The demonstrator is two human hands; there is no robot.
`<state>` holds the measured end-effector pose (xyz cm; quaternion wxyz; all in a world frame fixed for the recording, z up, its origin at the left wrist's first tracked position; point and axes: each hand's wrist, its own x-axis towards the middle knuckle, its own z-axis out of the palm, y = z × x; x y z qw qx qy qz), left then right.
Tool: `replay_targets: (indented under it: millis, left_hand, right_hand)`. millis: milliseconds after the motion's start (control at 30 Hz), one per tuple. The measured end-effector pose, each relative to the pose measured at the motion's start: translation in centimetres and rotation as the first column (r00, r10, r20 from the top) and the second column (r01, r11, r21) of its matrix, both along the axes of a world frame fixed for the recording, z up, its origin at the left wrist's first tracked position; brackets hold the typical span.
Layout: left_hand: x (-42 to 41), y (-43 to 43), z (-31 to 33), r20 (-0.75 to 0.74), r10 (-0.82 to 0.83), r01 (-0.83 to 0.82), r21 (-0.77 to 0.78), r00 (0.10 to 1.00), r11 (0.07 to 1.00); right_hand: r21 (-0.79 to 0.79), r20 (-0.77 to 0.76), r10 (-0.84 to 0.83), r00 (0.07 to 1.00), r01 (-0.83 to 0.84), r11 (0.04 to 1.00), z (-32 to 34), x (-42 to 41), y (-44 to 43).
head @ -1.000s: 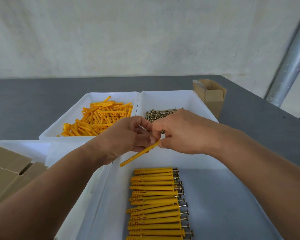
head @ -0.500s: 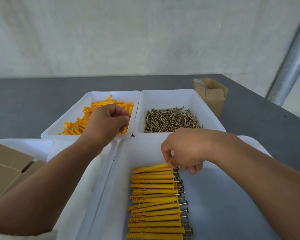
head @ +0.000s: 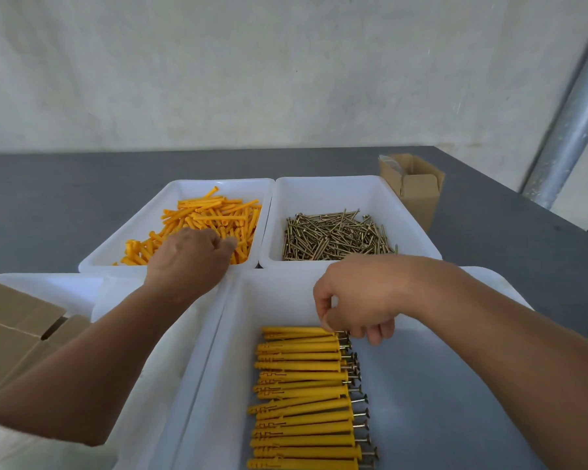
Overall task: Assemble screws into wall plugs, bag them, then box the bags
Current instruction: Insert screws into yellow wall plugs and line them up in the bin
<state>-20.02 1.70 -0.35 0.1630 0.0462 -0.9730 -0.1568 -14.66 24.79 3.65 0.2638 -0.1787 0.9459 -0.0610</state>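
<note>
Loose orange wall plugs (head: 214, 215) fill the far left white tray (head: 116, 256). My left hand (head: 187, 259) reaches into that pile with curled fingers; its fingertips are hidden, so a hold on a plug cannot be made out. Brass screws (head: 333, 237) lie in the far right tray (head: 418, 232). In the near tray (head: 438, 418) a row of several assembled plugs with screws (head: 302, 395) lies side by side. My right hand (head: 357, 300) hovers at the top of the row and pinches the screw end of the topmost assembled plug (head: 292, 331).
A small open cardboard box (head: 418, 191) stands at the far right on the dark table (head: 48, 198). Flattened cardboard boxes (head: 11, 327) lie at the left in another white tray (head: 48, 283). A metal pole (head: 571, 120) rises at the right.
My hands were together fitting a screw into a plug. They parted: the left moved into the plug tray, the right carried the assembled plug down onto the top of the row.
</note>
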Motion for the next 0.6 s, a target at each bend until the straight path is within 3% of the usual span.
replay_targets:
  millis: [100,200,300,433,600]
  left_hand:
    - [-0.3,-0.1,-0.1,0.111,-0.004,0.009,-0.043,0.994,0.999]
    - [-0.4,0.0,-0.1,0.220,-0.005,0.029,-0.106,0.975,0.994]
    - [-0.5,0.0,0.0,0.298,-0.008,0.067,-0.186,0.954,0.980]
    - [-0.6,-0.1,0.2,0.342,-0.014,0.096,-0.224,0.940,0.970]
    - [-0.9,-0.4,0.4,0.387,-0.079,0.168,-0.200,0.919,0.965]
  right_hand:
    - [-0.176,-0.117,-0.065,0.991,0.044,0.983,1.2,-0.6,0.8]
    - [-0.306,-0.370,-0.204,0.906,0.089,0.948,1.4,-1.9,1.9]
    - [-0.275,-0.518,-0.279,0.809,0.151,0.949,0.1,-3.3,3.1]
    - [-0.157,-0.369,-0.328,0.870,0.290,0.944,-1.8,-4.3,4.2]
    - [-0.047,-0.240,-0.347,0.907,0.346,0.937,-2.6,-5.4,4.1]
